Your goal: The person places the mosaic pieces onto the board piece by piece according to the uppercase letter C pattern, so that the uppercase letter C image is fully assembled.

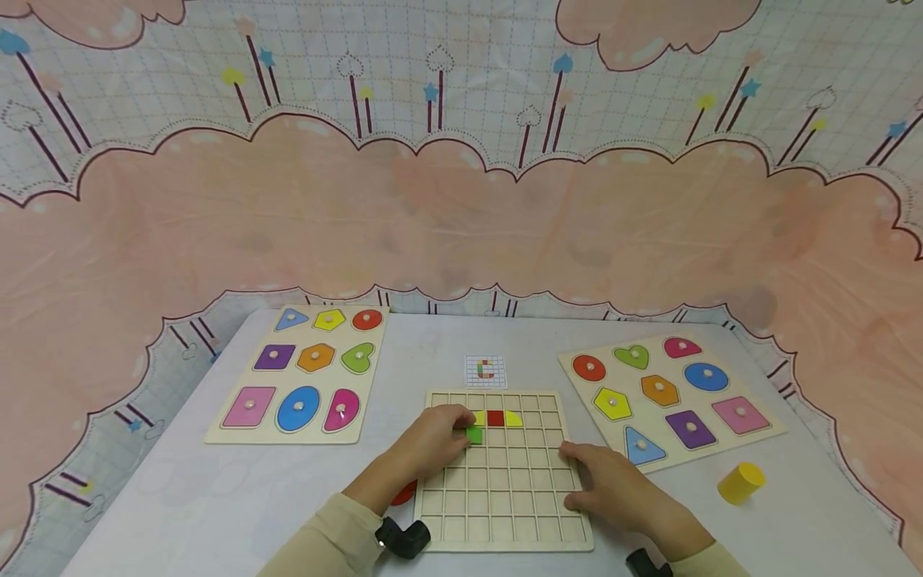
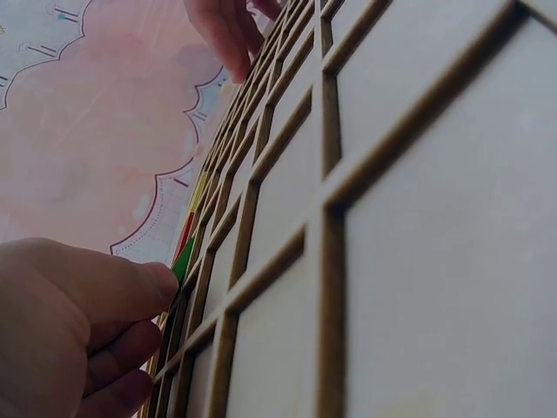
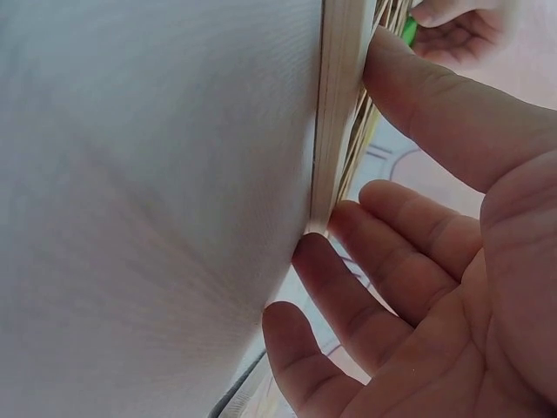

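A wooden grid board (image 1: pixel 497 481) lies flat on the table in front of me. Between thumb and fingertips, my left hand (image 1: pixel 436 439) pinches a green square piece (image 1: pixel 474 435) at a cell in the second row, near the board's left edge. The left wrist view shows the green piece (image 2: pixel 182 260) tilted at the thumb tip. In the row above sit a red square (image 1: pixel 495 417) and a yellow rounded piece (image 1: pixel 513 418), with more yellow beside my left fingers. My right hand (image 1: pixel 623 490) rests at the board's right edge, its fingers (image 3: pixel 374 296) loosely extended.
A small pattern card (image 1: pixel 486 372) lies beyond the board. Knobbed shape puzzles stand on both sides, a left puzzle board (image 1: pixel 274 378) and a right puzzle board (image 1: pixel 649 417). A yellow cylinder (image 1: pixel 741 483) is at the right; a red object (image 1: pixel 405 494) is partly hidden by my left wrist.
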A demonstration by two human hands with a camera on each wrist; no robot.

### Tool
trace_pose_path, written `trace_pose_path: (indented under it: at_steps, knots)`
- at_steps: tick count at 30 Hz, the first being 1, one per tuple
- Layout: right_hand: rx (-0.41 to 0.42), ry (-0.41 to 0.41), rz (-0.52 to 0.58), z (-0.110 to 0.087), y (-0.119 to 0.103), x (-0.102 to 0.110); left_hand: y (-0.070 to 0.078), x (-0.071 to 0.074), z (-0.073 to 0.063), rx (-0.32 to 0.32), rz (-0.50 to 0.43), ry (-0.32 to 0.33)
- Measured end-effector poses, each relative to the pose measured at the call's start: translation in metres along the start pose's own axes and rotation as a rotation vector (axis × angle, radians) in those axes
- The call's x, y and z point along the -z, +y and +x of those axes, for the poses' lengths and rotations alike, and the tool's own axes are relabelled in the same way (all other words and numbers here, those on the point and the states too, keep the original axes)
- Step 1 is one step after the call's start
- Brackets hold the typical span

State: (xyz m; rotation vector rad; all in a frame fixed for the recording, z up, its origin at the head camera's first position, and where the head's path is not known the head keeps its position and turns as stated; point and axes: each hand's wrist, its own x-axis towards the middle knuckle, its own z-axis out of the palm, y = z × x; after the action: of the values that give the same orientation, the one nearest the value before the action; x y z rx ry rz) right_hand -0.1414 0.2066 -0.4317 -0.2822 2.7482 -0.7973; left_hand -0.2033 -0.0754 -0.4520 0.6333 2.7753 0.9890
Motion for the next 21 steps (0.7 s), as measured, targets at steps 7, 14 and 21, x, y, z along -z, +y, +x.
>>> trace_pose_path:
  at_steps: [7,14,21]
  knots:
    - [0.003,0.002,-0.007,-0.0001,-0.0003,0.0007,0.0025,0.0005,-0.0010,0.008,0.006,-0.005]
    - [0.001,-0.004,0.004,-0.0005,-0.0007,0.0011,0.0051,0.0010,-0.0005,0.007,0.013,-0.011]
    - [-0.001,-0.005,0.010,-0.0010,-0.0011,0.0012,0.0062,0.0000,-0.0009,0.001,0.030,-0.009]
